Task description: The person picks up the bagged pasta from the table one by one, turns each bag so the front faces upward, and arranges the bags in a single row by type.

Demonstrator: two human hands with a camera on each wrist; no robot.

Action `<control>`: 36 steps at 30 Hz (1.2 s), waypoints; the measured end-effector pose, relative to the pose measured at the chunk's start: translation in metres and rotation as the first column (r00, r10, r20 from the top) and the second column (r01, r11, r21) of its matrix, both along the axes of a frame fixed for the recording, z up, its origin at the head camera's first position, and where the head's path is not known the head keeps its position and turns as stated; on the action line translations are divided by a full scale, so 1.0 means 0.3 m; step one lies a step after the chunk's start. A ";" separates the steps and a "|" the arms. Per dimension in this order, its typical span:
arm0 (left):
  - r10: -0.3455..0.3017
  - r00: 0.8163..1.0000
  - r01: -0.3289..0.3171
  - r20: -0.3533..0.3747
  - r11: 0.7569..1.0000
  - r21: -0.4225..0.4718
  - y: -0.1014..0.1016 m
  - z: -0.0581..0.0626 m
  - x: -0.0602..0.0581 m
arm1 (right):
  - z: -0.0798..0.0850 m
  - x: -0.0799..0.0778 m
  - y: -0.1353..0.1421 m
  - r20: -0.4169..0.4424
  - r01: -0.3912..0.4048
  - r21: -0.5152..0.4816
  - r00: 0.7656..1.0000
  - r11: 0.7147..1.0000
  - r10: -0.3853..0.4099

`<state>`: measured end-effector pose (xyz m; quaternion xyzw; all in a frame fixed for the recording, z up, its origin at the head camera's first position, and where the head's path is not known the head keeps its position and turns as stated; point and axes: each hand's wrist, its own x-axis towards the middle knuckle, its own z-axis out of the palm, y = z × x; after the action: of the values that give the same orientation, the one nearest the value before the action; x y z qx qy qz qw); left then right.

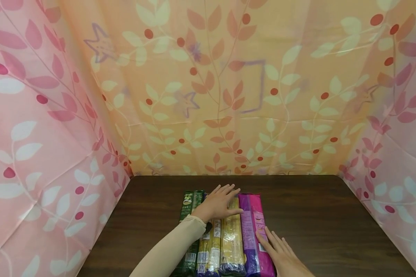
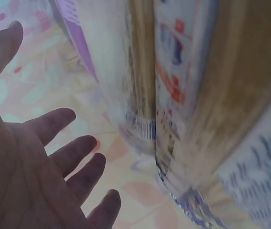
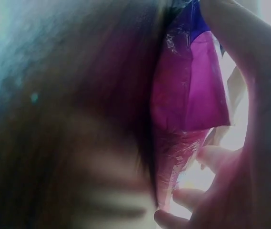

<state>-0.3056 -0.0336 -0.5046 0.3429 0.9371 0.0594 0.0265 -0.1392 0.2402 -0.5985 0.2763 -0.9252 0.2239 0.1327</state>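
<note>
Several long packs lie side by side on the dark wooden table [image 1: 308, 215]. From left to right they are a dark green pack [image 1: 190, 261], a clear pack of yellow noodle-like sticks with white labels [image 1: 209, 254], another clear yellow pack [image 1: 232, 242] and a purple and pink pack [image 1: 257, 246]. My left hand [image 1: 217, 204] spreads over the far part of the packs, its fingers straight; the left wrist view shows its palm [image 2: 21, 176] beside the clear packs. At the near right, my right hand [image 1: 286, 256] has straight fingers along the edge of the pink pack [image 3: 187, 95].
A patterned orange cloth [image 1: 211, 115] hangs behind the table. Pink patterned cloths stand at the left [image 1: 48, 154] and right [image 1: 398, 154] sides, meeting the table's edges.
</note>
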 end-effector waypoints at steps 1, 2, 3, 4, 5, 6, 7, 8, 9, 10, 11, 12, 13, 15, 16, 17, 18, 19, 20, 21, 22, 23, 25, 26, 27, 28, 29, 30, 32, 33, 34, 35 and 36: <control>-0.002 1.000 0.002 -0.002 1.000 -0.003 0.006 -0.002 -0.002 | -0.004 -0.001 -0.001 -0.002 -0.001 -0.003 1.000 1.000 0.001; -0.002 1.000 0.002 0.000 1.000 -0.006 0.012 -0.004 -0.004 | -0.007 -0.001 -0.002 -0.003 -0.002 0.001 1.000 1.000 0.002; -0.004 1.000 0.004 0.006 1.000 -0.009 0.017 -0.005 -0.005 | -0.009 -0.001 -0.002 -0.010 -0.005 0.007 1.000 1.000 0.005; -0.007 1.000 0.007 0.010 1.000 -0.010 0.024 -0.007 -0.008 | -0.010 -0.001 -0.003 0.001 -0.010 0.005 1.000 1.000 0.010; -0.010 1.000 0.010 0.013 1.000 -0.013 0.031 -0.011 -0.010 | -0.010 0.000 -0.004 -0.005 -0.009 0.015 1.000 1.000 0.009; -0.012 1.000 0.013 0.017 1.000 -0.014 0.038 -0.016 -0.014 | -0.010 0.001 -0.005 0.004 -0.008 0.017 1.000 1.000 0.008; -0.015 1.000 0.015 0.024 1.000 -0.012 0.045 -0.019 -0.016 | -0.012 0.001 -0.006 0.005 -0.007 0.017 1.000 1.000 0.007; -0.018 0.999 0.018 0.032 1.000 -0.011 0.052 -0.022 -0.019 | -0.014 0.002 -0.006 -0.007 -0.003 0.029 1.000 1.000 0.003; -0.021 0.999 0.021 0.040 1.000 -0.009 0.060 -0.025 -0.021 | -0.019 0.002 -0.006 -0.001 0.002 0.028 1.000 1.000 -0.002; -0.023 0.998 0.023 0.051 1.000 -0.002 0.068 -0.028 -0.024 | -0.024 0.002 -0.005 0.001 0.007 0.024 1.000 1.000 -0.007; -0.025 0.998 0.024 0.061 1.000 0.004 0.074 -0.032 -0.027 | -0.030 0.001 -0.004 -0.007 0.009 0.023 1.000 1.000 -0.009; -0.025 0.997 0.023 0.080 1.000 0.016 0.081 -0.036 -0.030 | -0.038 0.000 -0.002 -0.008 0.013 0.019 1.000 1.000 -0.012; -0.025 0.995 0.022 0.094 0.999 0.026 0.086 -0.039 -0.033 | -0.045 -0.002 0.000 -0.021 0.012 0.020 1.000 1.000 -0.011; -0.019 0.993 0.014 0.118 0.999 0.041 0.097 -0.050 -0.042 | -0.055 -0.007 0.003 -0.035 0.005 0.013 0.999 1.000 -0.005; -0.015 0.992 0.009 0.126 0.999 0.049 0.103 -0.055 -0.047 | -0.056 -0.009 0.003 -0.046 0.000 0.014 0.999 1.000 0.000; -0.010 0.991 0.004 0.130 0.999 0.050 0.109 -0.060 -0.053 | -0.057 -0.010 0.003 -0.051 -0.002 0.016 0.999 1.000 0.003; -0.004 0.991 -0.002 0.132 0.999 0.048 0.114 -0.064 -0.057 | -0.057 -0.010 0.003 -0.050 -0.004 0.015 0.999 1.000 0.004; 0.000 0.992 -0.005 0.128 0.999 0.042 0.119 -0.067 -0.060 | -0.055 -0.009 0.002 -0.047 -0.004 0.013 0.999 1.000 0.004; 0.004 0.992 -0.009 0.125 0.999 0.036 0.124 -0.068 -0.063 | -0.053 -0.008 0.001 -0.044 -0.002 0.013 0.999 1.000 0.003; 0.008 0.993 -0.012 0.122 1.000 0.028 0.128 -0.069 -0.065 | -0.051 -0.006 0.000 -0.040 0.001 0.016 0.999 1.000 0.000; 0.014 0.993 -0.016 0.118 1.000 0.021 0.132 -0.069 -0.066 | -0.048 -0.004 -0.002 -0.035 0.004 0.015 0.999 1.000 -0.003; 0.020 0.993 -0.021 0.115 1.000 0.011 0.134 -0.068 -0.066 | -0.045 -0.002 -0.005 -0.030 0.008 0.017 1.000 1.000 -0.008; 0.031 0.993 -0.031 0.110 1.000 -0.005 0.139 -0.066 -0.066 | -0.040 0.002 -0.009 -0.018 0.016 0.026 1.000 1.000 -0.015; 0.037 0.994 -0.036 0.106 0.999 -0.015 0.141 -0.066 -0.066 | -0.038 0.004 -0.011 -0.015 0.018 0.029 1.000 0.999 -0.017; 0.041 0.994 -0.038 0.103 0.999 -0.022 0.144 -0.065 -0.067 | -0.037 0.005 -0.012 -0.011 0.019 0.031 1.000 0.999 -0.019; 0.044 0.994 -0.041 0.103 0.999 -0.027 0.148 -0.064 -0.068 | -0.037 0.005 -0.013 -0.005 0.020 0.031 1.000 0.999 -0.020; 0.045 0.993 -0.042 0.105 0.999 -0.031 0.151 -0.062 -0.068 | -0.036 0.004 -0.014 0.001 0.019 0.031 1.000 0.999 -0.019; 0.045 0.993 -0.042 0.108 0.999 -0.032 0.155 -0.059 -0.068 | -0.037 0.003 -0.013 0.007 0.016 0.027 1.000 0.999 -0.017; 0.043 0.993 -0.039 0.112 0.998 -0.039 0.164 -0.054 -0.070 | -0.039 -0.003 -0.010 0.020 0.013 0.009 1.000 1.000 -0.013; 0.045 0.992 -0.040 0.119 0.998 -0.041 0.169 -0.050 -0.072 | -0.041 -0.006 -0.008 0.029 0.009 0.003 1.000 1.000 -0.010; 0.048 0.991 -0.043 0.124 0.998 -0.042 0.173 -0.048 -0.073 | -0.044 -0.010 -0.006 0.038 0.006 -0.005 0.999 1.000 -0.006; 0.052 0.990 -0.046 0.129 0.998 -0.045 0.177 -0.046 -0.075 | -0.047 -0.012 -0.003 0.046 0.007 -0.015 0.999 1.000 -0.006; 0.057 0.990 -0.052 0.132 0.998 -0.046 0.181 -0.046 -0.077 | -0.050 -0.014 0.000 0.049 0.009 -0.025 0.999 1.000 -0.008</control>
<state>-0.3287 0.0208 -0.5182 0.3117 0.9434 0.0627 0.0947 -0.1435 0.2403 -0.6134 0.2652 -0.9264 0.2416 0.1143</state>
